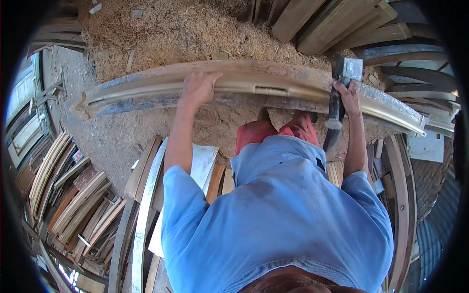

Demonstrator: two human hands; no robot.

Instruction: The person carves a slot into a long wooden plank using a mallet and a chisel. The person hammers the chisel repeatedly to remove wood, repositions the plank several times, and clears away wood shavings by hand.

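A long wooden piece (234,87) with a smooth light-brown face and a narrow slot lies across a weathered workbench (146,103) in front of me. My left hand (198,88) is closed over this piece, left of the slot, its thumb side toward the right. In my right hand (349,97) is a hammer (335,110), gripped near its blocky metal head. The head rests at or just above the bench's far side, and the dark handle hangs down toward me. My right palm and part of the handle are hidden.
Wood shavings (171,36) cover the ground beyond the bench. Thick timber boards (337,24) lean at the far right. Stacked planks (73,210) fill the left side, and more boards (403,210) stand at the near right.
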